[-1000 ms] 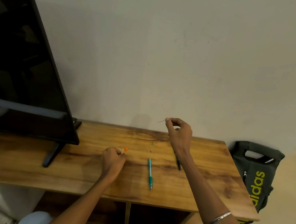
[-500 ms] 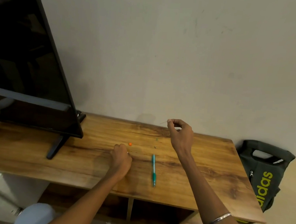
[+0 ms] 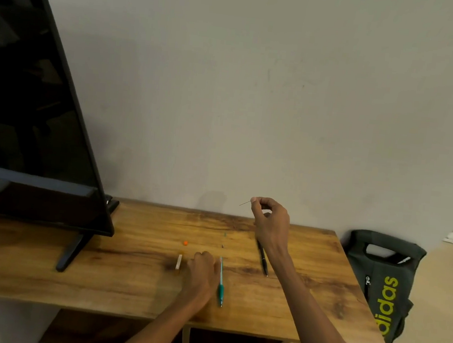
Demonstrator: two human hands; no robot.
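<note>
- While the teal pen [image 3: 221, 282] lies on the table [image 3: 123, 286], my right hand [image 3: 270, 223] pinches a thin rod [image 3: 245, 203] above and behind it
- left hand [image 3: 200, 270]: curled just left of the pen, contents untellable
- rod probably out, refitting left

Nearer pen [image 3: 220, 285] on table [image 3: 129, 287], right of television [image 3: 29, 122].

Wooden console [image 3: 123, 286], television [image 3: 29, 122] standing at left, teal pen [image 3: 220, 285], black pen [image 3: 263, 261], small orange piece [image 3: 185, 242], pale little block [image 3: 179, 262].

A black television [image 3: 30, 111] stands on the wooden table [image 3: 123, 286]; a dark bag [image 3: 363, 272] sits beside it.
</note>
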